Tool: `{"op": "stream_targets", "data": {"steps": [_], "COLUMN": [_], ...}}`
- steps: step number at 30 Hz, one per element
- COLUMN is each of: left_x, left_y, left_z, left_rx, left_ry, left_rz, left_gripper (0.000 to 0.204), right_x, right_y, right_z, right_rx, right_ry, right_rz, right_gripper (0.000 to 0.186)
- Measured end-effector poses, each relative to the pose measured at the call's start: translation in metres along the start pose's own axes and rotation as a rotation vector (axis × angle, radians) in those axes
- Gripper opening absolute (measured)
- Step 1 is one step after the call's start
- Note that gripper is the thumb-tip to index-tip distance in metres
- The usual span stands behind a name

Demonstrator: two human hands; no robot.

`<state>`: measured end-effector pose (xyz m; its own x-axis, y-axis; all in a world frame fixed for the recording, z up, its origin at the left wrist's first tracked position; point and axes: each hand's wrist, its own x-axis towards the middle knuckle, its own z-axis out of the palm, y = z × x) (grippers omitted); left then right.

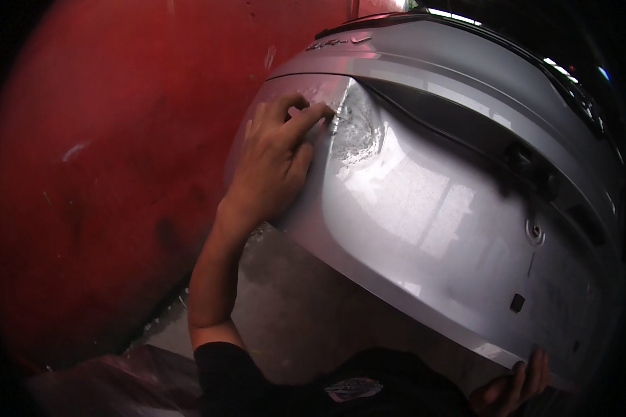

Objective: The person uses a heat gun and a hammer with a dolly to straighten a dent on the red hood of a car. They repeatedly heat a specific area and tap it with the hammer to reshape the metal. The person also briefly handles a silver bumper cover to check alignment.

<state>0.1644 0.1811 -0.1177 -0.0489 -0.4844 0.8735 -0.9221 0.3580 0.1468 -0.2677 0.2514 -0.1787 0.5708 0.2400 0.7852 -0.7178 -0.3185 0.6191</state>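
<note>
A silver car tailgate [424, 201] stretches across the right half of the view. Near its upper left corner is a rough, dented grey patch [358, 125] with a flaking border. Beside that patch, my left hand [275, 153] reaches up with bent, separated fingers. Its index fingertip meets the raised crease at the patch's left side, and nothing shows in its grip. At the lower right, my right hand [511, 389] rests at the tailgate's bottom edge, fingers extended up against the panel; its palm is partly hidden in shadow.
A scuffed red wall [118, 153] stands close along the left. Grey floor [285, 292] shows beneath the tailgate. The panel has a round lock fitting [535, 231] and a small dark square hole [517, 302]. A dark recess [459, 128] runs below the upper ledge.
</note>
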Motion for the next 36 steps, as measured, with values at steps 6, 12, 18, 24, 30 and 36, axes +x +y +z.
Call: {"op": "stream_targets", "data": {"steps": [6,12,18,24,30,36], "left_x": [0.001,-0.013,0.002,0.001,-0.007,-0.002], "left_y": [-0.005,-0.004,-0.007,-0.018,0.001,-0.004], "left_z": [0.002,0.001,0.000,0.002,0.000,-0.015], "left_rx": [0.094,-0.039,-0.003,-0.041,-0.165,-0.155], "left_ry": [0.022,-0.007,-0.058,0.010,0.014,-0.059], "left_rz": [0.041,0.106,-0.025,-0.033,-0.010,0.188], "left_gripper": [0.045,0.042,0.041,0.041,0.041,0.040], "right_x": [-0.028,-0.013,-0.008,-0.026,-0.031,-0.030], "right_y": [-0.011,0.000,-0.012,-0.010,-0.013,0.003], "right_z": [-0.018,-0.011,-0.003,-0.031,-0.032,-0.012], "right_rx": [-0.042,0.024,0.018,-0.046,-0.069,-0.238], "right_ry": [-0.223,-0.140,-0.024,-0.336,-0.312,-0.102], "right_rz": [0.137,0.056,0.157,0.176,0.169,0.069], "right_gripper": [0.049,0.046,0.047,0.045,0.036,0.025]}}
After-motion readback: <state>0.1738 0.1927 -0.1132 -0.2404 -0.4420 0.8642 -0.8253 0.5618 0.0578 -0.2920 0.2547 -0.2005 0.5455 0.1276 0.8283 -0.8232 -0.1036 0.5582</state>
